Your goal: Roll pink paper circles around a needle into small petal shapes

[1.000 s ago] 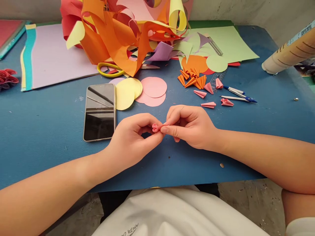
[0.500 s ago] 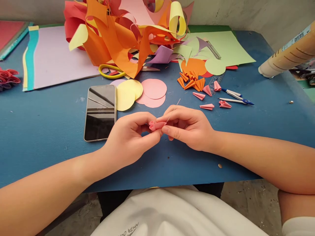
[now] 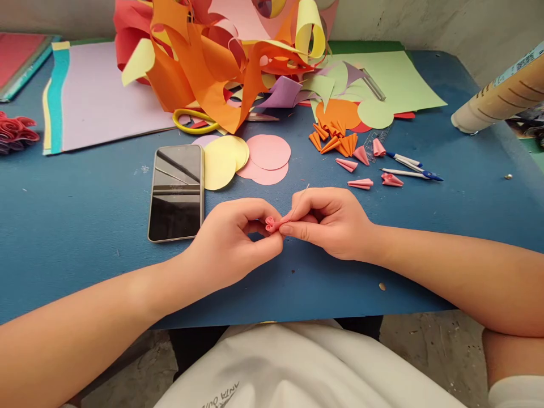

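Between both hands, near the front of the blue table [image 3: 238, 300], is a small pink folded paper cone [image 3: 272, 225] with curled ends pointing left. My left hand [image 3: 236, 241] is closed around it, thumb and index finger near the curled end. My right hand [image 3: 329, 221] pinches its narrow end between thumb and fingers. A thin pale strand [image 3: 306, 190] sticks up behind the right index finger; what it is made of I cannot tell. Beyond the right hand lie several pink paper cones [image 3: 360, 184] and a cluster of orange paper cones [image 3: 334, 139].
A phone [image 3: 176, 192] lies beside my left hand, next to yellow paper circles [image 3: 219, 164] and pink paper circles [image 3: 270, 153]. Behind are yellow-handled scissors [image 3: 193, 129] and a heap of orange paper scraps [image 3: 199, 62]. A compass [image 3: 412, 174] and a tilted bottle [image 3: 488, 105] are at right.
My right hand has slid its pinch onto the cone's narrow end, and the strand shows less. The cone sits slightly farther right and lower. The whole view has shifted a little.
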The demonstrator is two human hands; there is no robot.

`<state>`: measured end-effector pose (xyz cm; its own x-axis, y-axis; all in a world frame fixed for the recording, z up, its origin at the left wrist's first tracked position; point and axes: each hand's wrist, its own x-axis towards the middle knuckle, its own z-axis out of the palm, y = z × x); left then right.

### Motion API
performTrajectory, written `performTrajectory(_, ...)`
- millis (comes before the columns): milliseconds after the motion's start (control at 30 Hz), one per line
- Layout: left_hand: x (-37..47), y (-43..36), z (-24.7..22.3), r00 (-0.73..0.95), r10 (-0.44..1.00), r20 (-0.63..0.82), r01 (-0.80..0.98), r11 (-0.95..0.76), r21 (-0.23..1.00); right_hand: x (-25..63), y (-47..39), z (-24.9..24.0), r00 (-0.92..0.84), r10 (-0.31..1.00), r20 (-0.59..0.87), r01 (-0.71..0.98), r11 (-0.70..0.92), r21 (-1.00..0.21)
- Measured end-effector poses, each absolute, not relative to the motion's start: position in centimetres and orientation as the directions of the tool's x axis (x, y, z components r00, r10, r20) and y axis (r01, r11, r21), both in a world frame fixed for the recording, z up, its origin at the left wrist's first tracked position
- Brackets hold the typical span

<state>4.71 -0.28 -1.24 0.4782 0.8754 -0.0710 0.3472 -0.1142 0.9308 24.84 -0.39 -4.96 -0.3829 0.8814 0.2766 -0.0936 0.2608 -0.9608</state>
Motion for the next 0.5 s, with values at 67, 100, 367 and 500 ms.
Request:
performTrajectory(67,4.76,-0.26,-1.24,0.487,0.871,-0.061,0.346,-0.128,0.930,24.80,-0.43,-4.93,-0.375,0.891,0.256,-0.096,0.237,-0.967)
performTrajectory(100,4.78,-0.26,-1.24,0.490,0.870,-0.059,0.344,-0.131,0.930,24.79,-0.45,-4.91,-0.368,0.899,0.239,-0.102,0.216,-0.971)
performTrajectory(367,4.66,-0.30,-1.04,0.473,0.879,-0.070,0.333,-0.105,0.937,24.79,-0.51,-5.09,-0.370,0.906,0.206,-0.159,0.157,-0.975)
performTrajectory(500,4.51,-0.23,-0.86,0.481,0.874,-0.062,0.314,-0.106,0.944,24.87,-0.38,-5.30,-0.379,0.880,0.287,-0.196,0.227,-0.954)
